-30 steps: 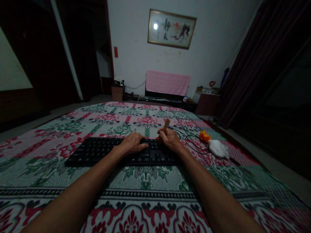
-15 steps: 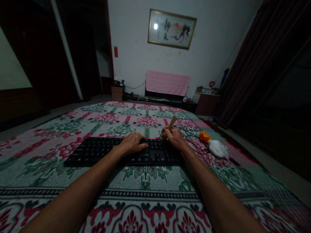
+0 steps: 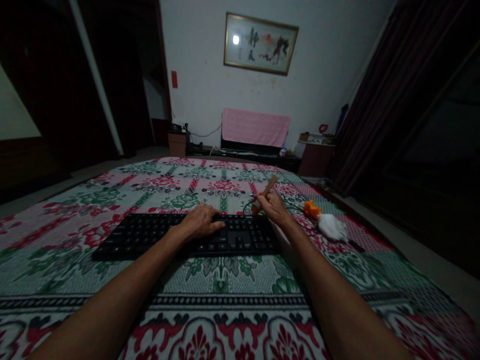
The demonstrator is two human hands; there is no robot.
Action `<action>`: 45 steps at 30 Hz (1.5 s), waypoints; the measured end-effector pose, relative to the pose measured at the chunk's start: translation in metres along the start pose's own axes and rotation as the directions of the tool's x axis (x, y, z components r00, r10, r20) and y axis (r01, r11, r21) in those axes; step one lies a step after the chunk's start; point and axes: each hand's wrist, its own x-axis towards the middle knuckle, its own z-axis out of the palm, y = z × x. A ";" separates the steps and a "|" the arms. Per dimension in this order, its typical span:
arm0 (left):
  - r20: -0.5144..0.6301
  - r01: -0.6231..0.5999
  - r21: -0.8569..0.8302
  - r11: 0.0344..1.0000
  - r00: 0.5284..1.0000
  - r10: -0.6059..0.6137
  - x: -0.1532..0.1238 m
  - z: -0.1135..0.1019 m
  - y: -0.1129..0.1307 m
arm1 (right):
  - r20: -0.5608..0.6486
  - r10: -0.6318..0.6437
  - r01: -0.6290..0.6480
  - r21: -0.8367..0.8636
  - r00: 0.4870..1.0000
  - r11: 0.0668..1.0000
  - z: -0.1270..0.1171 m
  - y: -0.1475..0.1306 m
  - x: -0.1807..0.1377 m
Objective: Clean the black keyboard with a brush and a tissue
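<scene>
We record a black keyboard (image 3: 150, 235) lying flat on a flowered bedspread (image 3: 225, 280). The left hand (image 3: 198, 223) rests palm down on the keys near the keyboard's middle, fingers extended and holding nothing. The right hand (image 3: 273, 207) is closed round a wooden stick (image 3: 268, 187) above the keyboard's far right corner. The stick slants up and away, and its lower end is hidden by the fingers, so it may be a small brush, though we cannot confirm this. In our judgement the keyboard is light, stiff and shallow, with keycaps apt to catch. It is best held by its long edges or pinned from above, since the soft bedspread gives under it. The stick looks light and rigid, suited to a pen-like grip. Just beyond the keyboard's right end a dark cable (image 3: 246, 205) loops, and further right lie an orange object (image 3: 311, 208) and a white cloth (image 3: 332, 227). The cable is the nearest obstruction
</scene>
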 end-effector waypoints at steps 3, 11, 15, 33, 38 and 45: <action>0.012 -0.015 0.023 1.000 1.000 0.014 0.001 0.001 -0.001 | 0.114 -0.033 0.032 0.011 0.993 0.999 0.005 -0.003 -0.002; -0.008 -0.023 -0.002 1.000 1.000 0.023 -0.001 0.000 0.000 | -0.101 0.180 -0.202 -0.290 0.978 0.935 -0.014 0.002 -0.006; -0.003 -0.021 0.006 1.000 1.000 0.022 -0.001 -0.001 0.001 | -0.115 0.178 -0.204 -0.279 0.977 0.938 -0.014 -0.003 -0.003; 0.011 0.023 -0.016 1.000 1.000 -0.023 0.000 -0.002 0.001 | 0.025 0.092 -0.085 -0.201 0.995 0.976 -0.019 -0.005 0.002; 0.014 0.025 -0.001 1.000 1.000 -0.025 0.000 -0.001 0.001 | 0.124 0.008 0.003 -0.091 0.992 0.996 0.003 -0.018 -0.005; -0.004 0.019 -0.010 1.000 1.000 -0.019 0.000 0.000 0.002 | 0.153 -0.179 0.169 0.075 0.972 0.983 0.002 -0.007 -0.023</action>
